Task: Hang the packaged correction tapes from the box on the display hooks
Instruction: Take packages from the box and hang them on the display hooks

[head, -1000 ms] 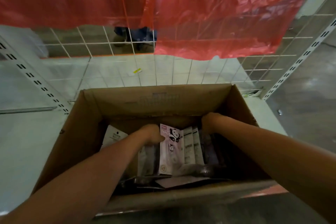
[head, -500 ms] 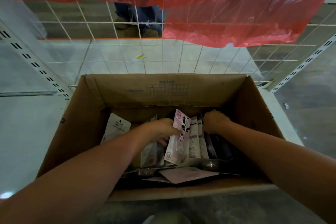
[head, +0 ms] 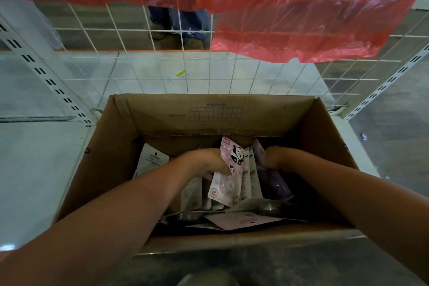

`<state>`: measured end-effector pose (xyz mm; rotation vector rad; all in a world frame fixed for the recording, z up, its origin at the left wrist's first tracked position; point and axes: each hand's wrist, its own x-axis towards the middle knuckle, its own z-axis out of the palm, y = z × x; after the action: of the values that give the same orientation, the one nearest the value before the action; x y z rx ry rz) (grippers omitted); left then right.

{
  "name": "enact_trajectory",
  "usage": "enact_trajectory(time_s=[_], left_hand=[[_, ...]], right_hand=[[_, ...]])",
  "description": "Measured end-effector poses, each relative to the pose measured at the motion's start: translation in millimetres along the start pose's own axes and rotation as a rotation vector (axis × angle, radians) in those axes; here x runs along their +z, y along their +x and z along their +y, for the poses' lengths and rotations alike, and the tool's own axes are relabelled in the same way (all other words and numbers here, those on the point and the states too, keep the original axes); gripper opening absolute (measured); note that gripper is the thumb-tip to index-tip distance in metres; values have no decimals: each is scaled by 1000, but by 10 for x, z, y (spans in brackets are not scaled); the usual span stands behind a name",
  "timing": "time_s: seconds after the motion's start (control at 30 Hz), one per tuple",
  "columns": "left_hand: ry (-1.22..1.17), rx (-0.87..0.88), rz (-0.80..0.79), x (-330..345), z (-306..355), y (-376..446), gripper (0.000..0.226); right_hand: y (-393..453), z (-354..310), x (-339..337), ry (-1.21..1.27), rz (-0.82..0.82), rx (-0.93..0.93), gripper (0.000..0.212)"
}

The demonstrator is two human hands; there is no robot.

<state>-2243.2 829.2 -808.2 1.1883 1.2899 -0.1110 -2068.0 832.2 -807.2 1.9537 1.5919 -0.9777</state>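
An open cardboard box (head: 111,146) stands on the low white shelf in front of me. Inside it stand several packaged correction tapes. My left hand (head: 206,161) grips a pink panda-printed pack (head: 228,174) at its left edge and holds it tilted, higher than the others. My right hand (head: 275,158) reaches down into the packs to the right, beside a purple pack (head: 276,181); its fingers are hidden among them. A white pack (head: 152,159) leans at the box's left wall. A pink pack (head: 241,220) lies flat near the front wall.
A white wire grid panel (head: 130,67) rises behind the box, with slotted uprights (head: 44,72) at both sides. A red plastic sheet (head: 290,18) hangs over the upper grid. Someone's legs and shoes (head: 183,25) show behind the grid. A yellow tag (head: 178,75) lies beyond the panel.
My left hand has lifted the pink panda pack and tilted it up out of the row. My view has dropped closer to the box. My right hand stays down among the packs.
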Motion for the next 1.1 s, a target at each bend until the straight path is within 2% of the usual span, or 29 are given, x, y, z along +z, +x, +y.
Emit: enact_trajectory(time_s=[0.13,0.33,0.43,0.53,0.73,0.8,0.93,1.1], left_hand=[[43,-11,-64,-216,77,-156,36],[-6,0,-171,-328,101,-511,35],[-14,70,-155,-387,195,-780,28],[-88,183,-128,-475,320,-1070,20],[-266,440,120,-695,571,-1684,19],[-312,509,224,-768,675,-1890,19],[-381,634,400,-913,884,-2292,20],[-435,788,572,-1098,1053,-2773,32]], right_hand=[[-236,45,-211,105,-33,18,40],[-722,118,-418,45,-6,-55,27],[-1020,103,-588,170,-20,-121,9],[-1295,147,-781,385,-5,-221,10],[-1700,214,-1101,765,169,-465,23],[-1834,169,-1198,861,218,-544,18],[-2107,-22,-1412,987,299,-734,19],[-2479,-351,-1683,1158,369,-919,23]])
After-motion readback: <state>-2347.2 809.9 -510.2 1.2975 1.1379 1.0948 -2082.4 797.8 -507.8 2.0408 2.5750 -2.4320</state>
